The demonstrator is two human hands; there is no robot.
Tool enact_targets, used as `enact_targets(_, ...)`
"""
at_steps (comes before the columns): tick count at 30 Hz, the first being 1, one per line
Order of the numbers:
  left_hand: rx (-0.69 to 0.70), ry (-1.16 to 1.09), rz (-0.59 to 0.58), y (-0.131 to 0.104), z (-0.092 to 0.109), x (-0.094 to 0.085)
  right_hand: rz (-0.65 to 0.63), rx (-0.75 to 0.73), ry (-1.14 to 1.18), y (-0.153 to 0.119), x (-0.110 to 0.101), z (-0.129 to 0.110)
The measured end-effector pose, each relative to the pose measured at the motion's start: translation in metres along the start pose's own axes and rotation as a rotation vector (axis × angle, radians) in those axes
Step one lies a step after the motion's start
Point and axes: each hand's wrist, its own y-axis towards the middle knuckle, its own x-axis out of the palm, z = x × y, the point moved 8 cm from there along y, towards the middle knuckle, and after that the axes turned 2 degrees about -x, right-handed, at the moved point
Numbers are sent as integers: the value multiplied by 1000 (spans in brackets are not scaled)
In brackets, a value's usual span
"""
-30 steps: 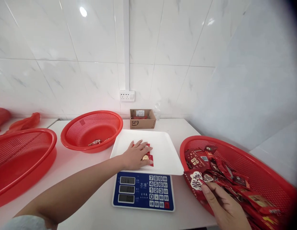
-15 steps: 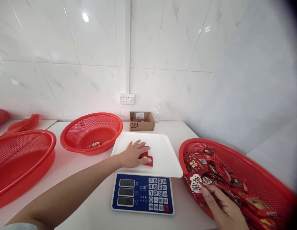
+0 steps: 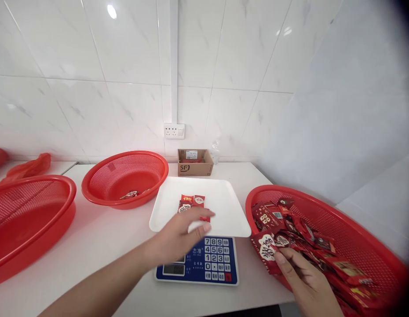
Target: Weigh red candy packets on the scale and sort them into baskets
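Several small red packets (image 3: 186, 207) lie on the white pan (image 3: 229, 209) of a scale with a blue keypad panel (image 3: 217, 259). My left hand (image 3: 183, 233) is over the near part of the pan, fingers apart and slightly blurred, partly covering the packets and the scale's displays. At the right, my right hand (image 3: 300, 275) pinches a dark red packet (image 3: 266, 252) with white lettering, by the near left rim of a red basket (image 3: 326, 203) that holds many red packets (image 3: 303, 229).
A red basket (image 3: 125, 165) with a few packets stands left of the scale. Another red basket (image 3: 33, 182) is at the far left, with red plastic bags (image 3: 29, 168) behind it. Beyond the pan are a cardboard box (image 3: 195, 169) and a clear bottle (image 3: 215, 152).
My left hand has drawn back toward me off the packets, uncovering several of them on the pan. My right hand still holds its packet in nearly the same place.
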Motion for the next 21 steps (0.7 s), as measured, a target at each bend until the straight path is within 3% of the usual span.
enact_targets(2, 3, -80, -79, -19, 7, 22, -86, -9, 29, -8, 14, -10)
enact_targets(6, -7, -193, -154, -39, 5, 59, -443, -110, 39, -30, 65, -34)
enact_targets(10, -98, -344, -132, -41, -10, 68, -577, -182, 42, -45, 95, -44)
enact_targets(13, -78, -251, -206, -43, -11, 70, -633, -215, 50, -52, 103, -47)
enact_targets(15, -4, -115, -204, -43, -7, 63, -626, -227, 24, -51, 101, -49)
enact_targets(17, 53, 5, -121, -38, -5, 46, -532, -213, -18, -42, 87, -46)
enact_targets(21, 27, 211, 108, -25, -18, -2, -103, -112, -179, -12, 31, -25)
